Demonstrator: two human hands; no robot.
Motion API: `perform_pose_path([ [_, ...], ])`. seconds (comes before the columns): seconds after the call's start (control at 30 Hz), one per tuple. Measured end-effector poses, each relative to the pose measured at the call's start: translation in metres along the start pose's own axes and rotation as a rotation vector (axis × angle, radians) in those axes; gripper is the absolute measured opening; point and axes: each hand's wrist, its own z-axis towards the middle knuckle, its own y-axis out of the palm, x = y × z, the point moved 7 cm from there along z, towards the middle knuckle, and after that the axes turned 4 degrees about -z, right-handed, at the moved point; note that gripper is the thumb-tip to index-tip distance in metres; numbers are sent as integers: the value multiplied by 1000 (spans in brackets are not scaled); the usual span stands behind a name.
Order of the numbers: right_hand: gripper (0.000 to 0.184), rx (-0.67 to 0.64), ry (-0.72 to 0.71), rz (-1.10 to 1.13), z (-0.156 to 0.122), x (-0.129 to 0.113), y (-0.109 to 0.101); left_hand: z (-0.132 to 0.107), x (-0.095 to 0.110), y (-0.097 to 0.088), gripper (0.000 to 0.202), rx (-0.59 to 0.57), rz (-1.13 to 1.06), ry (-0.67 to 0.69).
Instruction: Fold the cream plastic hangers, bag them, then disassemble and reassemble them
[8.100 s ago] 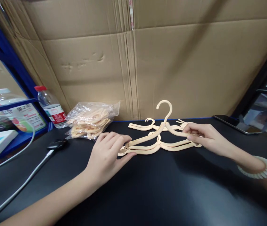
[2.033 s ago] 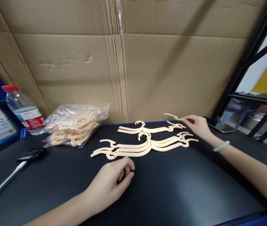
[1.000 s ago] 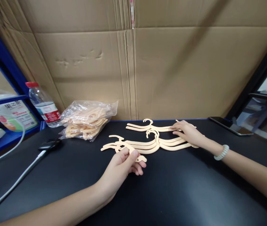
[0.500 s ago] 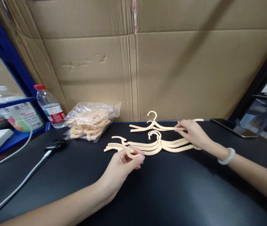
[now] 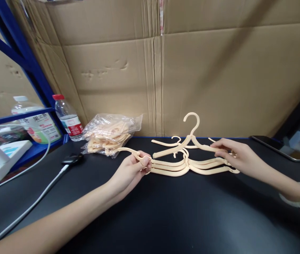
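My right hand [image 5: 232,153] grips one end of a cream plastic clothes hanger [image 5: 191,135], lifted with its hook upward. My left hand [image 5: 136,165] pinches a small curved cream hanger piece [image 5: 130,151], close to the free left end of the lifted hanger; a narrow gap seems to part the two. Below, several cream hangers [image 5: 169,173] lie stacked on the black table, their hooks overlapping. Behind the lifted one, another cream hanger [image 5: 163,143] lies near the table's back edge, partly hidden.
A clear plastic bag of cream hanger parts [image 5: 110,135] lies at the back left, beside a red-capped bottle [image 5: 69,118]. Left are a black charger [image 5: 72,159] with a white cable and a white power strip [image 5: 7,160]. A dark phone [image 5: 274,148] rests back right; cardboard [image 5: 118,84] walls the rear.
My right hand has raised a hanger from the back and brought it nearer. My left hand has turned the curved piece toward the hanger's left end. The view has shifted slightly.
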Motion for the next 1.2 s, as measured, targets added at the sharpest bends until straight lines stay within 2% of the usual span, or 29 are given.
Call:
perform_pose_path([
  [0.17,16,-55,-46,27,-2,-11,-1,-3,-3,5,23,-10,-61,-71],
  [0.4,17,-6,-80,0,-2,-15,-5,-9,-6,13,21,-32,-94,-181],
  [0.57,19,22,-90,-19,-3,-15,-6,-11,-9,12,16,-14,-145,-185],
  [0.83,11,61,-111,-29,-5,-16,-8,-11,-9,13,14,27,-232,-201],
  [1.03,12,69,-85,-22,-4,-13,-8,-12,-6,12,12,70,-221,-191],
  [1.2,11,64,-95,-14,-5,-15,-8,-11,-6,12,12,61,-181,-179],
])
